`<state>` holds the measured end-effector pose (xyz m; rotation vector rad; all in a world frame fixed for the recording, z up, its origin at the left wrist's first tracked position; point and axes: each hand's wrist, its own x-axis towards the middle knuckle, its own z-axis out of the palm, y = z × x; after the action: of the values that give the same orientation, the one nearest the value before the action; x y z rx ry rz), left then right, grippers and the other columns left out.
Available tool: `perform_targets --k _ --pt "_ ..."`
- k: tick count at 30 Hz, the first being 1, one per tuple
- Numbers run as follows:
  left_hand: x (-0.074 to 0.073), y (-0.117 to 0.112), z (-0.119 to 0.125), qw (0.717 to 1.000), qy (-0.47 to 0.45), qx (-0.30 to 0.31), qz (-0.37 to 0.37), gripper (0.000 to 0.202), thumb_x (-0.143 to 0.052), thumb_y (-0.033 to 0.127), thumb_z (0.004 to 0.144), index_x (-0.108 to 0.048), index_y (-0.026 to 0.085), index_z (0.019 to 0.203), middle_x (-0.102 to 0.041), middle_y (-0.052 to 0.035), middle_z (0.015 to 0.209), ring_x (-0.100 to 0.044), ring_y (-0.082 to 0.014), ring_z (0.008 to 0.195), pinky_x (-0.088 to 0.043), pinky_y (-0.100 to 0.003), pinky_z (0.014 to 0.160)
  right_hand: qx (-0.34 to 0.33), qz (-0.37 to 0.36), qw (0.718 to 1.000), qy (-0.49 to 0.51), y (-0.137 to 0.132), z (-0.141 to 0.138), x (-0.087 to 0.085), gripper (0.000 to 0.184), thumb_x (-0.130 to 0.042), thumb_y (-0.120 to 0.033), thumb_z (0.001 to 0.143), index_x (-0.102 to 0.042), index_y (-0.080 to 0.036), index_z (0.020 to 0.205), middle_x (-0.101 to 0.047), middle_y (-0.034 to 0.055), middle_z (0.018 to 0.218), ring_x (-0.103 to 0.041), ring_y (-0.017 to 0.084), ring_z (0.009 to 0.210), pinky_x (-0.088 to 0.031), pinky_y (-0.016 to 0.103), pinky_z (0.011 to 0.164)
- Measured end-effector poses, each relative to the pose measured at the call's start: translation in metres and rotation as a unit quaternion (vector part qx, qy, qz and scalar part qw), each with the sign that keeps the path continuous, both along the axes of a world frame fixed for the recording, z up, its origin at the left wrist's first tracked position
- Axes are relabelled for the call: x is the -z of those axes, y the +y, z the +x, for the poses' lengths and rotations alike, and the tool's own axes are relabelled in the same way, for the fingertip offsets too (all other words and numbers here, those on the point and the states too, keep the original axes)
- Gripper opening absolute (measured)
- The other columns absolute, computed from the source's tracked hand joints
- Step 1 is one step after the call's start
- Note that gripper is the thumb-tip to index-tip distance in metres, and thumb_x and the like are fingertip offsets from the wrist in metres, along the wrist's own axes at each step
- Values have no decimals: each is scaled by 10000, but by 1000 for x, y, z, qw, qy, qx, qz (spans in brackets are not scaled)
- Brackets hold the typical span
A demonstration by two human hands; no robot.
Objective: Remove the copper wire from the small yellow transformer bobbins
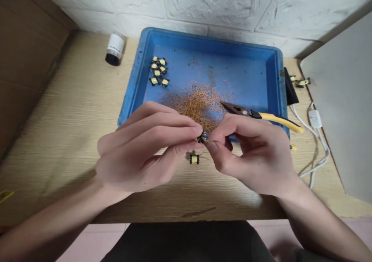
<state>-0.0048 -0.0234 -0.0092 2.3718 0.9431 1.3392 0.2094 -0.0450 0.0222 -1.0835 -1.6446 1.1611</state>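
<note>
At the near edge of the tray, the person's left hand (139,145) and right hand (250,153) meet over a small dark coil bobbin (201,138), which is held up in the air, just above the counter (64,138). The left fingers (180,128) are closed around one side of it, with their tips pressed together. The right thumb and forefinger (213,145) pinch in from the other side, and the rest of that hand curls loosely underneath. Between the fingertips the bobbin is mostly hidden.

The blue plastic tray (203,41) sits on the light wood-grain counter, against a white brick wall (217,6). Inside it lies a loose tangle of copper wire clippings (197,103), right behind the hands. Nearer the far left corner, a cluster of yellow-taped bobbins (158,70) sits close together. Yellow-handled pliers (276,118) rest across the tray's right rim, their dark metal jaws closed and pointing into the tray, just beyond the right hand.

Another yellow-taped bobbin (194,159) sits on the counter directly below the hands. A white-capped bottle (115,49) lies on its side beyond the tray's left corner. Past the right rim are two more bobbins (300,82), a black object (291,85) and a white cable (318,138) with an inline switch (315,118).
</note>
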Motion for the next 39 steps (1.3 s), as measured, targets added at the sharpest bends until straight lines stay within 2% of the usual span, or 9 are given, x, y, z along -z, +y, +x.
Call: perform_targets --k 5,13,18,25,29,33,36,39 --pt "1 2 -1 999 10 2 36 245 -679 312 1037 -744 419 1248 -853 70 982 -780 -228 809 -694 -453 741 -2 -32 999 20 0 0 0 233 -702 -23 802 -637 -238 738 -636 -46 671 -558 122 626 -477 292 586" --pt "2 1 -1 999 10 10 48 163 -670 297 1032 -760 350 1157 -843 45 976 -765 -223 813 -686 -434 756 -5 -72 995 62 1 -1 -1 229 -724 -22 820 -660 -226 738 -622 -58 646 -544 103 602 -465 270 568" --pt "-2 -3 1 1000 13 0 12 159 -654 296 1042 -740 374 1151 -846 76 970 -770 -209 838 -697 -424 768 -16 -86 994 66 1 -1 0 221 -732 -28 803 -656 -222 731 -605 -61 643 -537 103 600 -449 272 567" --pt "-4 -5 2 1000 7 6 0 86 -632 321 1072 -717 332 1071 -853 66 943 -764 -193 814 -689 -398 730 -39 -104 991 80 -1 -1 0 242 -712 0 806 -630 -221 750 -572 -65 662 -507 94 616 -426 258 564" --pt "-3 -7 3 998 -20 25 -62 74 -663 344 1044 -733 348 1068 -846 60 960 -759 -192 847 -666 -402 742 -34 -129 988 80 1 -2 1 213 -736 -32 822 -650 -214 753 -570 -69 658 -506 86 609 -406 249 546" --pt "-7 -13 4 987 -50 2 -155 97 -742 435 1021 -753 345 1053 -835 54 963 -743 -163 846 -623 -365 704 -29 -74 995 63 1 -1 1 209 -721 -32 854 -648 -212 776 -610 -61 689 -536 89 633 -436 260 580" --pt "-10 -15 6 983 -56 -21 -174 103 -744 425 1026 -763 324 1014 -830 40 942 -747 -154 841 -607 -349 706 -2 22 1000 15 -1 0 3 223 -690 -31 888 -626 -218 785 -638 -46 714 -557 100 657 -450 283 611" --pt "-9 -13 5 983 -52 -12 -177 112 -708 428 1058 -745 322 1057 -827 40 965 -754 -144 871 -612 -333 749 14 88 996 -33 -3 0 4 221 -673 -48 919 -617 -232 809 -659 -24 748 -588 122 682 -461 310 624"
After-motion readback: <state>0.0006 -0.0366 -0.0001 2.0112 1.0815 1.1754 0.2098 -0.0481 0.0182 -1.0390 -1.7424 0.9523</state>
